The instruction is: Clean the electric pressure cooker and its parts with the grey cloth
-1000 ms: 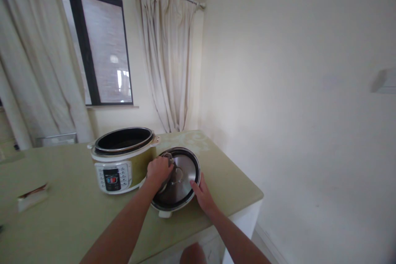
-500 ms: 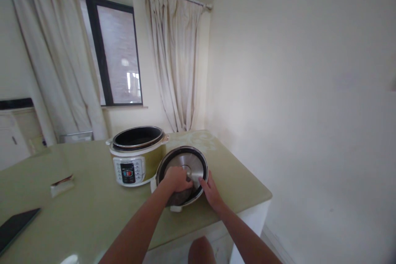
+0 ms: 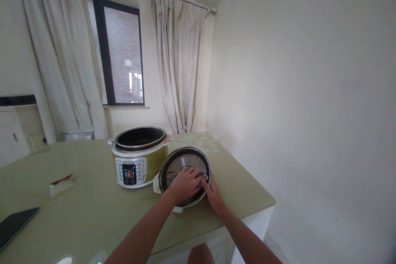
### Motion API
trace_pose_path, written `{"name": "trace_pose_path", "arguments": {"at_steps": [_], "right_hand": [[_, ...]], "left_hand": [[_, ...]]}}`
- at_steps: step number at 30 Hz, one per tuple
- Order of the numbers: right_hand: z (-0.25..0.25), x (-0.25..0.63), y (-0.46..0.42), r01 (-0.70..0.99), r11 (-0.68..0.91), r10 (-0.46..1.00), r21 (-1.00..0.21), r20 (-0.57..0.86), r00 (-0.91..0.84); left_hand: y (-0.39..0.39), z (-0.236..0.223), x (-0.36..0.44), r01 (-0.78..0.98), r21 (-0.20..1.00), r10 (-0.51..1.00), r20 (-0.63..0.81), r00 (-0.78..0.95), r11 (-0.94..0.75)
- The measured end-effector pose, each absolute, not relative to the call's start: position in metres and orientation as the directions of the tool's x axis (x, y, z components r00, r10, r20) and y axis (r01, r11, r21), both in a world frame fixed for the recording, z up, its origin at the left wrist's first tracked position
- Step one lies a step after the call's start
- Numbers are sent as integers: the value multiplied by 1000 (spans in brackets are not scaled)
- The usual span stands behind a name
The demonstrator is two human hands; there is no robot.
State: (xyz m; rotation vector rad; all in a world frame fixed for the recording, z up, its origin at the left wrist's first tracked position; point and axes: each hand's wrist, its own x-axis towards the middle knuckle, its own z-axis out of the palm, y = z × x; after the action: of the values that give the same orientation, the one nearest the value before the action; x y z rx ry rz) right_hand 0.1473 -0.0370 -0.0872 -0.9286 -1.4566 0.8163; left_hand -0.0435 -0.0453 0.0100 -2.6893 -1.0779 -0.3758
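The pressure cooker lid (image 3: 189,161) leans against the cooker's right side, its metal inner face toward me. Inside it, my left hand (image 3: 187,185) presses a dark greyish cloth (image 3: 171,178) against the lower part, fingers bent over it; much of the cloth is hidden under the hand. My right hand (image 3: 214,196) grips the lid's right rim, thumb on the inner side. Just left of the lid stands the electric pressure cooker (image 3: 154,163), white and gold with a control panel on its front, its top uncovered and a dark pot inside.
On the green tabletop (image 3: 93,214), a small packet (image 3: 62,184) lies to the left, with a dark flat tablet-like object (image 3: 17,225) nearer me. A plain wall (image 3: 293,111) rises beyond the table's right edge. Curtains (image 3: 179,62) and a window stand behind.
My left hand has shifted up and right across the lid's inner face, with the cloth. My right hand still holds the rim. The view has shifted slightly.
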Motion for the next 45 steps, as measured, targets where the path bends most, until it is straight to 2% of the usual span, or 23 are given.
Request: {"name": "trace_pose_path", "arguments": {"at_steps": [4, 8, 12, 16, 21, 23, 34, 39, 42, 45], "right_hand": [[-92, 147, -36, 108, 460, 887, -881, 461, -19], [-96, 150, -37, 134, 453, 891, -881, 454, -24], [-96, 152, -37, 154, 458, 888, -875, 459, -31], [-98, 153, -38, 159, 451, 892, -878, 452, -33], [-98, 150, -38, 154, 446, 891, -882, 454, 21], [-95, 149, -40, 149, 451, 889, -880, 457, 7], [-87, 142, -46, 208, 500, 852, -841, 520, 54], [-84, 141, -45, 202, 507, 847, -838, 528, 66], [-80, 142, -44, 186, 516, 842, -836, 535, 70], [-78, 143, -44, 175, 508, 848, -844, 525, 71]], "left_hand": [[-27, 14, -36, 682, -159, 599, 368, 712, -714], [-7, 22, -25, 754, -133, 647, 431, 629, -644], [12, 26, -32, 889, -46, 764, 493, 417, -455], [19, 25, -52, 948, 10, 825, 494, 273, -320], [6, 21, -60, 969, 220, 863, 505, -17, -110], [1, 21, -59, 967, 248, 874, 482, -68, -62], [-25, 32, -60, 982, 123, 960, 261, 105, -140], [-54, 22, -47, 961, 169, 966, 179, 187, -218], [-67, 15, -38, 942, 188, 951, 189, 244, -279], [-69, 9, -31, 901, 176, 897, 285, 339, -396]]}}
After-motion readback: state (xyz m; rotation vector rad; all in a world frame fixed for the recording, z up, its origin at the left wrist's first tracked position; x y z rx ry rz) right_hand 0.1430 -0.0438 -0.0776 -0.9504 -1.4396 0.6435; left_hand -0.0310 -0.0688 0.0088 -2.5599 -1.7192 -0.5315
